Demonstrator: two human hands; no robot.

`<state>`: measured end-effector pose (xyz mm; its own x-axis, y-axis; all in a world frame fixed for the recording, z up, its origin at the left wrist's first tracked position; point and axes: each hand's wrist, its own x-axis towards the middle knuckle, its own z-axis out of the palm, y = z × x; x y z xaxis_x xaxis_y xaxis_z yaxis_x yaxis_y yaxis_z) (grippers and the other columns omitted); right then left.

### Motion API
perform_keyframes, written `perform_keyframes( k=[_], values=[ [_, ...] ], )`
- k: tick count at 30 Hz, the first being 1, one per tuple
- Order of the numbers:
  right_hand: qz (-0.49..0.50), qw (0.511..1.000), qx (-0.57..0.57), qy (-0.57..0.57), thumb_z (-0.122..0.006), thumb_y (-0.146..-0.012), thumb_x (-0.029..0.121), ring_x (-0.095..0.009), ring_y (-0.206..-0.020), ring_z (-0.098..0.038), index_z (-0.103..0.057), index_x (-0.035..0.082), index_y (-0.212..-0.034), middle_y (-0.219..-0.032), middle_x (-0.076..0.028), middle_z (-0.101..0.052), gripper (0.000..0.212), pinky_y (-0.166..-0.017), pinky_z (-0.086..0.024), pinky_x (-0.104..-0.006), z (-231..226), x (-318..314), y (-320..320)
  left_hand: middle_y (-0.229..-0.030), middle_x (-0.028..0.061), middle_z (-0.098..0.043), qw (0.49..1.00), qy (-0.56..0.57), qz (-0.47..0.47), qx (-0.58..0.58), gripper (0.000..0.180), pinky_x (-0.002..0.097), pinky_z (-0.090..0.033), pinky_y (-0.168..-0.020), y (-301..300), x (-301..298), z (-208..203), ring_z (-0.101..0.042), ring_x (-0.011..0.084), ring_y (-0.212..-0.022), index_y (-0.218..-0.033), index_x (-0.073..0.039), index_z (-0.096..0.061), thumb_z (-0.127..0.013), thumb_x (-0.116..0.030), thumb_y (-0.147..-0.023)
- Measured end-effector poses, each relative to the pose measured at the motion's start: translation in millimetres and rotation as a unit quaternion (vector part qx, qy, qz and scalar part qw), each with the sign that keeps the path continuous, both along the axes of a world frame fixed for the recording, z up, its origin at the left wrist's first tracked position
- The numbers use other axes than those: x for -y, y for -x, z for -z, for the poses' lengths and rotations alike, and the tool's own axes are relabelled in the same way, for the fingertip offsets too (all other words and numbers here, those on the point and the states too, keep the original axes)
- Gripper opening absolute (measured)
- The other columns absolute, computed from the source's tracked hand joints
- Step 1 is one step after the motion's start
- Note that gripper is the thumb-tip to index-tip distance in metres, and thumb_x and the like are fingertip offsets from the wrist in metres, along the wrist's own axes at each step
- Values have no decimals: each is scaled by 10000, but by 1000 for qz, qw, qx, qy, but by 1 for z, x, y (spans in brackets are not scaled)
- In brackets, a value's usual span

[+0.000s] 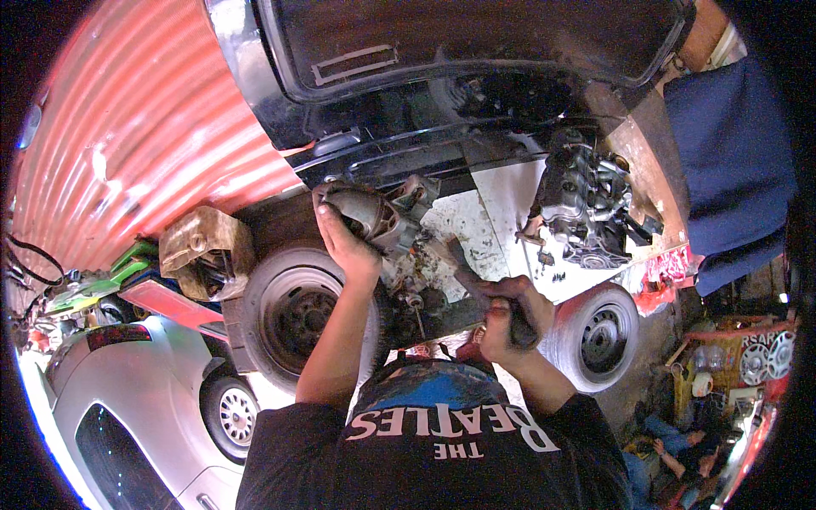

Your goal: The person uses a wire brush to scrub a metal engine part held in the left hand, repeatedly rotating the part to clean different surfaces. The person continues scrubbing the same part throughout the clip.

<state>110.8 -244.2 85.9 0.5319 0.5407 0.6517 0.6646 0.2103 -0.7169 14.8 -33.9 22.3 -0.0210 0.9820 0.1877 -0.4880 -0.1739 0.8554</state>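
Metal housing (361,211) has open white surface (503,197) alongside.

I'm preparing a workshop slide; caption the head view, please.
Left hand against a metal gearbox housing, right hand gripping a grimy tool; engine at right.

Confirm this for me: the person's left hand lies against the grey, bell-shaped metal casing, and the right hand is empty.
The right hand is not empty: the head view shows it gripping a long, brown-grey tool. The left hand does lie against the grey, bell-shaped metal casing.
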Motion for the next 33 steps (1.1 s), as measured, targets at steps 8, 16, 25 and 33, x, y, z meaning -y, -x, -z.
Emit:
perform_keyframes(
  k=[8,16,25,33],
  values=[
    [0,1000,14,5,-590,-899,325,-223,-578,-642,-617,15,-856,-702,-116,-672,314,-558,-498,-313,-10,-1,-2,-1316,104,-520,999,-4,-2,53,518,358,-377,-1050,-4,-3,3,-506,205,-1185,-1405,-13,-422,-293,-387,-1072],
    [31,995,-11,92,-594,-855,369,-296,-558,-625,-645,90,-802,-638,-100,-621,289,-529,-478,-390,-12,5,-16,-1306,106,-536,995,-10,23,98,512,369,-399,-1045,2,-10,17,-529,213,-1172,-1374,-16,-446,-285,-395,-1068],
    [8,986,158,53,-606,-880,291,-259,-645,-668,-659,59,-815,-743,-104,-677,247,-626,-533,-353,-6,13,-16,-1220,119,-582,991,-24,68,113,519,386,-460,-971,0,0,0,-592,243,-1088,-1360,-28,-453,-284,-416,-1059],
    [4,981,119,155,-578,-824,410,-332,-624,-629,-698,94,-828,-708,-132,-644,338,-576,-488,-428,-17,14,-16,-1265,113,-554,994,-41,46,90,528,376,-422,-1008,0,-3,6,-555,228,-1128,-1388,-10,-417,-298,-405,-1059]
  ],
)
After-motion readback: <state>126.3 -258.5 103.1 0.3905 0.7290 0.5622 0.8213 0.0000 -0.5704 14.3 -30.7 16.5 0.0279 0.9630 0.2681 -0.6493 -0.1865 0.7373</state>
